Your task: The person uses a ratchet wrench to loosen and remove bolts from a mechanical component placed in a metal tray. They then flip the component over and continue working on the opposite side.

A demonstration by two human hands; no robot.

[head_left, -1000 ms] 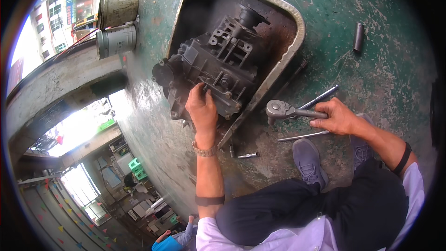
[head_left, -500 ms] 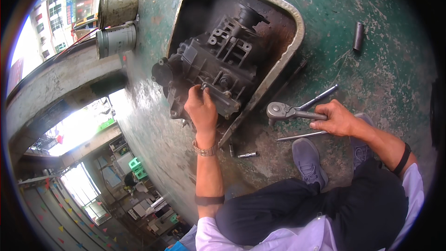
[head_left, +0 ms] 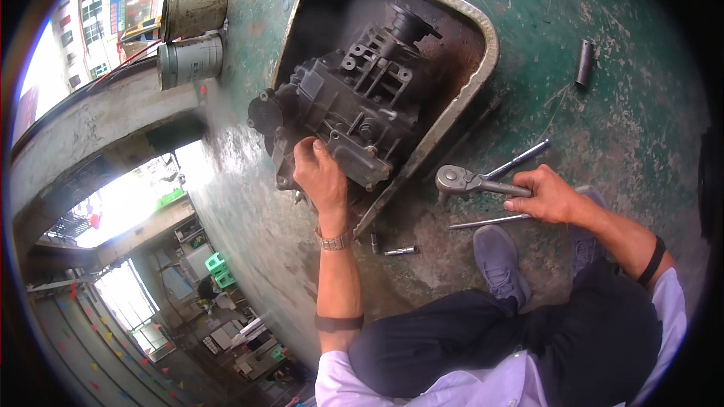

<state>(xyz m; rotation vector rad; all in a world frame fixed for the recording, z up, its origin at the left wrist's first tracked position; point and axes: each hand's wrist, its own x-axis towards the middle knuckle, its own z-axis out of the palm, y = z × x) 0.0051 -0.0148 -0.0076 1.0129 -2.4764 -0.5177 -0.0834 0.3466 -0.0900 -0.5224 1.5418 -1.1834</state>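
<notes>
A dark, greasy gearbox (head_left: 358,113) lies in a worn metal tray (head_left: 489,53) with a thick pale rim. At the gearbox's near left side is my left hand (head_left: 320,173), its thumb and fingers curled together close to the corner of a bolted cover plate (head_left: 362,160). Whatever those fingers pinch is hidden. To the right of the tray, my right hand (head_left: 541,194) grips the handle of a ratchet wrench (head_left: 460,180). The ratchet's head points left, above the floor.
Beside the ratchet lie a chrome extension bar (head_left: 520,158) and a thin rod (head_left: 483,221). Small sockets (head_left: 401,251) sit near the tray's lower corner. A metal tube (head_left: 584,62) rests far right. Two dirty buckets (head_left: 190,60) stand far left. My shoes (head_left: 498,264) are close by.
My left hand has shifted slightly left and down, away from the cover plate's corner, which now shows more. My right hand holds the ratchet wrench in nearly the same place.
</notes>
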